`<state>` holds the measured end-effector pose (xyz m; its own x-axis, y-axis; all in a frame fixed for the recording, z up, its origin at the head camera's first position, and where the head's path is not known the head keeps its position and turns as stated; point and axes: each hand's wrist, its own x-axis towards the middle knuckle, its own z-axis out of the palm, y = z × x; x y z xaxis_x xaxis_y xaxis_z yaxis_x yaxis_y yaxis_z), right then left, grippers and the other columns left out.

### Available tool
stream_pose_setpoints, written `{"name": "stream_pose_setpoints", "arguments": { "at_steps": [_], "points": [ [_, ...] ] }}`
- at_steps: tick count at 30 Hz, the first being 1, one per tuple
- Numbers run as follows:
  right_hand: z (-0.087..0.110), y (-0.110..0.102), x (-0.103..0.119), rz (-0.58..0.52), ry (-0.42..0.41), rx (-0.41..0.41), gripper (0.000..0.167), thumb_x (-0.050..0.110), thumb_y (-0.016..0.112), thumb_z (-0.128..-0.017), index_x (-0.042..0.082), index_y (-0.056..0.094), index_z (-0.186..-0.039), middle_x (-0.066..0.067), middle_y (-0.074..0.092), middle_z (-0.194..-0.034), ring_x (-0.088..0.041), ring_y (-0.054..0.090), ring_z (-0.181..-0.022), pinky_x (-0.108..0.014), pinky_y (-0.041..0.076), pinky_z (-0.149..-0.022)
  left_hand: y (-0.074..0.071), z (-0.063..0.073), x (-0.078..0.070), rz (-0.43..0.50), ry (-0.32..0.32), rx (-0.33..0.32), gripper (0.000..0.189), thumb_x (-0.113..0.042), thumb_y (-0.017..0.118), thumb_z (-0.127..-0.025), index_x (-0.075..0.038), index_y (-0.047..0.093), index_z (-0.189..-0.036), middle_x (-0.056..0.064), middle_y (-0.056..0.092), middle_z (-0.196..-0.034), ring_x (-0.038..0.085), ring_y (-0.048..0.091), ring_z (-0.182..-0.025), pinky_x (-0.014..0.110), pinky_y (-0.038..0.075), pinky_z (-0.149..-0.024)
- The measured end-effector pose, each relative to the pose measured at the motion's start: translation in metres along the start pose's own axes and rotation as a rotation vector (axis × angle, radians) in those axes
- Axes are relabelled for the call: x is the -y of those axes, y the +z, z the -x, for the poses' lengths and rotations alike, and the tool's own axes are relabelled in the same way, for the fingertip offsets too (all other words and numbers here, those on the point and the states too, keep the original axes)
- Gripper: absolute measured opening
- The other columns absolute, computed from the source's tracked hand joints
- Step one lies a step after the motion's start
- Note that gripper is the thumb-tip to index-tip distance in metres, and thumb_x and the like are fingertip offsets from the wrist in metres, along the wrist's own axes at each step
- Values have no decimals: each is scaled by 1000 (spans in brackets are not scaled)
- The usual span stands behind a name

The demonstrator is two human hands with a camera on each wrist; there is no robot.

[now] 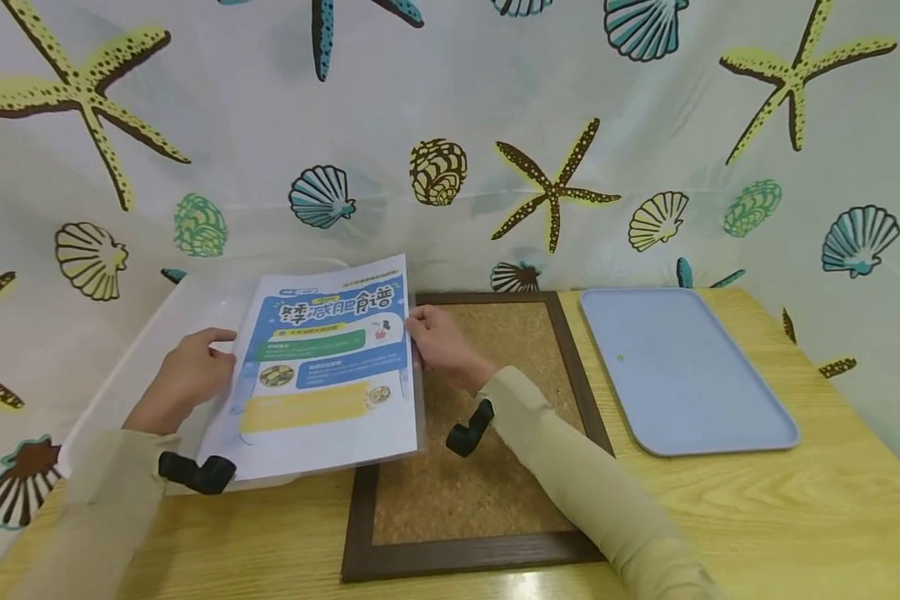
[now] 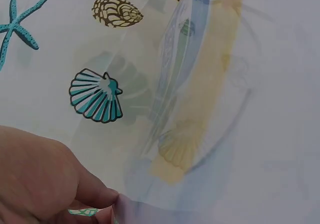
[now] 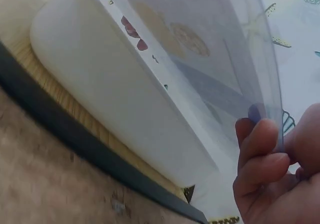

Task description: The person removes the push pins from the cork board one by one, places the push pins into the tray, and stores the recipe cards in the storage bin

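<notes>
A printed poster sheet (image 1: 322, 358) with a blue heading and green, blue and yellow panels is held up at a tilt. Clear plastic shows along its right edge. My left hand (image 1: 193, 371) pinches its left edge; in the left wrist view, that hand's thumb (image 2: 97, 189) presses on the sheet's border. At the opposite edge, my right hand (image 1: 450, 346) grips the clear border between thumb and curled fingers (image 3: 262, 149). Behind and below the sheet stands a white plastic bin (image 3: 115, 79), its inside mostly hidden by the sheet.
Right of the bin, a cork board (image 1: 465, 492) in a dark brown frame lies on the wooden table (image 1: 817, 500), partly under my right forearm. A light blue tray (image 1: 690, 375) lies at the right. A shell-and-starfish curtain (image 1: 450, 100) hangs behind.
</notes>
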<state>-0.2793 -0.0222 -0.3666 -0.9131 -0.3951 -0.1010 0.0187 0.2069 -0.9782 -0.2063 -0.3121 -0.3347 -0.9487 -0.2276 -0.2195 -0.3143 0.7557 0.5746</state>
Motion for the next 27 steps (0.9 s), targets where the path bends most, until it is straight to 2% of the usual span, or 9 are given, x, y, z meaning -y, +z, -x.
{"name": "stream_pose_setpoints", "arguments": {
  "at_steps": [4,11,15,21,27],
  "points": [
    [-6,14,3,-10,15,2,27,20,41,-104,0,52,-117,-10,64,-87,-12,48,-52,-22,35,-47,-13,-3,14,19,-12,7,57,-14,37,-98,11,20,-147,38,38,-131,45,46,-109,57,42,-95],
    [-16,36,9,-72,2,15,25,16,42,-103,-1,55,-114,-6,57,-67,-12,43,-46,-23,34,-45,-35,-11,35,5,-1,61,66,-24,42,-99,9,14,-149,38,29,-140,47,40,-114,63,35,-102],
    [-19,46,15,-108,-22,69,23,16,40,-104,0,54,-112,-5,53,-60,-15,42,-47,-26,35,-48,-42,-16,46,-5,-5,63,65,-23,41,-99,10,14,-148,39,29,-138,48,38,-113,62,35,-102],
    [-24,59,27,-102,-57,118,25,17,39,-105,-2,54,-112,-6,56,-58,-17,44,-48,-27,36,-48,-50,-18,57,-37,-30,40,62,-18,38,-99,13,13,-147,41,29,-134,49,37,-112,64,34,-100],
    [-29,73,30,-107,-37,123,25,18,39,-105,-1,52,-116,-7,55,-60,-16,45,-47,-26,37,-47,-61,-18,60,-82,-34,-5,60,-15,35,-98,15,13,-145,41,34,-126,48,43,-106,61,39,-95]
  ]
}}
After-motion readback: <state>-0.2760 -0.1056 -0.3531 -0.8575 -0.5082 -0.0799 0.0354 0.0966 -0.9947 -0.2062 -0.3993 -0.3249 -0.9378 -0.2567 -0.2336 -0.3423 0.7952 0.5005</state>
